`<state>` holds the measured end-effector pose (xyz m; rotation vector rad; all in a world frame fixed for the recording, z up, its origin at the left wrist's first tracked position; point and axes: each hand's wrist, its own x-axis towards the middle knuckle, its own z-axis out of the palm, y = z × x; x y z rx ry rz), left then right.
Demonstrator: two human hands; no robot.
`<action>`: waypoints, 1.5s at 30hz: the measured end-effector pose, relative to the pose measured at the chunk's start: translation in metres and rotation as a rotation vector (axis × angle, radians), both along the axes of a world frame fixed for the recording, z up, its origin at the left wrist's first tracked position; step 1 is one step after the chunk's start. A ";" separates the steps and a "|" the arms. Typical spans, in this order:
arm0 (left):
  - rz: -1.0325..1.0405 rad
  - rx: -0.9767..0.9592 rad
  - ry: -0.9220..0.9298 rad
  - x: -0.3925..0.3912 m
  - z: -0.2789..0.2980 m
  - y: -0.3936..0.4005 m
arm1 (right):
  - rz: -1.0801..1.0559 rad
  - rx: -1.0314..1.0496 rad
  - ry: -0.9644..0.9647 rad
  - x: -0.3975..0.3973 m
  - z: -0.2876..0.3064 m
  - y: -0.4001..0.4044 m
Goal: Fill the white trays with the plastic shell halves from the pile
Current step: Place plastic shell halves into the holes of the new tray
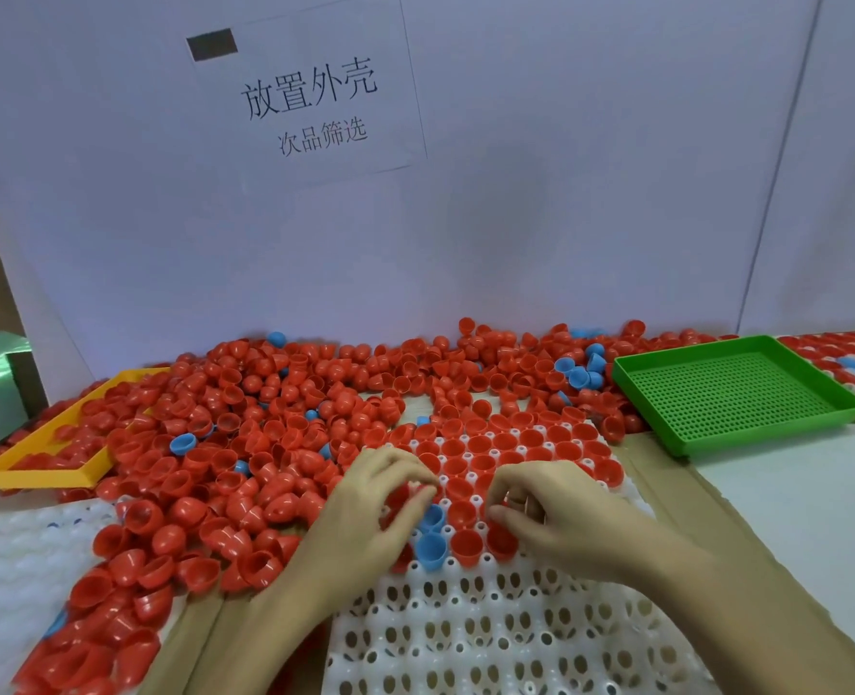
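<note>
A white tray with round pockets lies in front of me; its far rows hold red shell halves and two blue ones. A big pile of red shell halves with a few blue ones spreads across the table to the left and behind. My left hand hovers over the tray's left side, fingers curled round a red shell half. My right hand is over the tray's middle, fingers curled down onto a red shell in a pocket.
A green perforated tray sits at the right rear. A yellow tray lies half buried at the left. Another white tray lies at the near left. Filled trays show at the far right. A white wall with a paper sign stands behind.
</note>
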<state>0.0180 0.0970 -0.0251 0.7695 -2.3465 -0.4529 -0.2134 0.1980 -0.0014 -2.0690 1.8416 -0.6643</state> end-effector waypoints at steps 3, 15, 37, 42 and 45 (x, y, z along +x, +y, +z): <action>0.079 0.060 0.067 -0.014 0.005 -0.023 | -0.038 -0.042 -0.051 0.000 0.000 -0.003; 0.220 -0.041 -0.354 -0.108 0.015 -0.169 | -0.075 -0.218 -0.072 0.001 0.000 -0.003; 0.095 -0.078 0.104 -0.078 0.024 -0.089 | -0.257 -0.326 -0.180 -0.001 0.005 -0.002; 0.008 -0.094 0.202 -0.041 0.016 -0.012 | -0.238 -0.329 -0.414 0.004 0.006 -0.005; -0.023 -0.187 0.131 -0.026 0.009 0.013 | -0.093 -0.255 -0.472 0.008 0.004 -0.005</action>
